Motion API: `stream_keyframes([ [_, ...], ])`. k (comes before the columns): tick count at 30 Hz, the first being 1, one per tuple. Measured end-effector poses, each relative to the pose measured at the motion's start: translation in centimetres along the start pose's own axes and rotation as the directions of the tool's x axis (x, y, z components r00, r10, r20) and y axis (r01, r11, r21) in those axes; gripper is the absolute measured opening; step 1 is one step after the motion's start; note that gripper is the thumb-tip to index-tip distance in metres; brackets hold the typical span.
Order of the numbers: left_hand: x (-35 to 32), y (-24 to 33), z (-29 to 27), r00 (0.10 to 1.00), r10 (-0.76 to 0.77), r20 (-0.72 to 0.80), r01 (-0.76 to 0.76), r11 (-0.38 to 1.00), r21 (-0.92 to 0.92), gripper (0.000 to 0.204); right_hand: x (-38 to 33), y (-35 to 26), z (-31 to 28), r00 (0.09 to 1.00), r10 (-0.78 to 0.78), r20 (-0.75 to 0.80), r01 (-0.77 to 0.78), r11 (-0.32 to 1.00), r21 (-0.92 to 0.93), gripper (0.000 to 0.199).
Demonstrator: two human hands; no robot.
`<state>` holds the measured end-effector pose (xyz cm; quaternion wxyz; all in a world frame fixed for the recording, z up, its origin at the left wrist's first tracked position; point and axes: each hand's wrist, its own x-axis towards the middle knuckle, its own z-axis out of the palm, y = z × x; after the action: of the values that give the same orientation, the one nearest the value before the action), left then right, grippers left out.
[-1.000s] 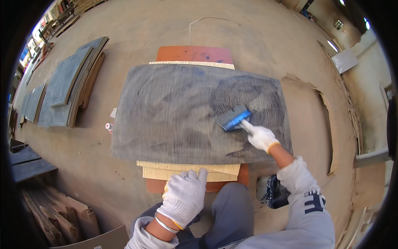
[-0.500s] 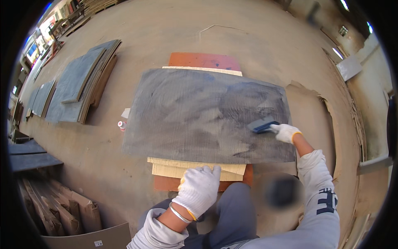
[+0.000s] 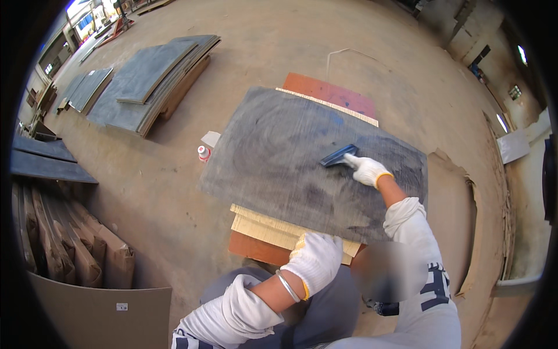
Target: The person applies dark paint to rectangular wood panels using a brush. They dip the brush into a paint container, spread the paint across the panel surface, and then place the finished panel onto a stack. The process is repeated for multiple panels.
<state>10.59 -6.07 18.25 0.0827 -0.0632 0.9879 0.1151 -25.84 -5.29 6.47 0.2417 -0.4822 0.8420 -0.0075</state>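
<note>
A large dark grey board (image 3: 261,157) with smeared streaks lies flat before me. My right hand (image 3: 370,171), in a white knitted glove with a yellow cuff, is closed round the handle of a wide blue scraper (image 3: 339,155). The scraper's blade is on the board, right of its middle. At the board's near edge, my left hand (image 3: 317,263), gloved the same way, is curled shut with its fingers folded down. What it holds, if anything, is hidden. Pale ridged sheets (image 3: 273,230) and a reddish-brown panel (image 3: 250,247) stick out from under the board.
A small white and red bottle (image 3: 203,153) stands by the board's left edge, next to a whitish scrap (image 3: 211,138). Grey boards (image 3: 139,75) are stacked at the far left. Brown-wrapped packs (image 3: 81,238) stand at the near left. Torn brown sheeting (image 3: 459,203) lies to the right.
My right hand has drawn the scraper leftward and away from me across the board. The whole view has turned and shifted. My left hand stays curled by the near edge.
</note>
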Motion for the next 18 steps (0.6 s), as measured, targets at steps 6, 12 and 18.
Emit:
stream_keyframes([
  [6, -1.0, -0.5, 1.5, 0.999, 0.010, 0.047, -0.012, 0.999, 0.034, 0.025, -8.7, -3.6, -0.8, 0.983, 0.159, 0.092, -0.146, 0.980, -0.136, 0.075],
  [12, -0.9, -1.5, 0.5, 0.995, 0.004, 0.103, -0.005, 1.000, 0.007, 0.024, -25.6, 7.6, 1.6, 0.893, 0.411, 0.185, -0.389, 0.910, -0.147, 0.075],
  [18, 0.9, -2.2, -0.5, 0.996, 0.014, 0.092, -0.019, 0.999, 0.050, 0.036, -43.6, 15.9, 6.1, 0.842, 0.534, 0.076, -0.534, 0.805, 0.260, 0.076],
])
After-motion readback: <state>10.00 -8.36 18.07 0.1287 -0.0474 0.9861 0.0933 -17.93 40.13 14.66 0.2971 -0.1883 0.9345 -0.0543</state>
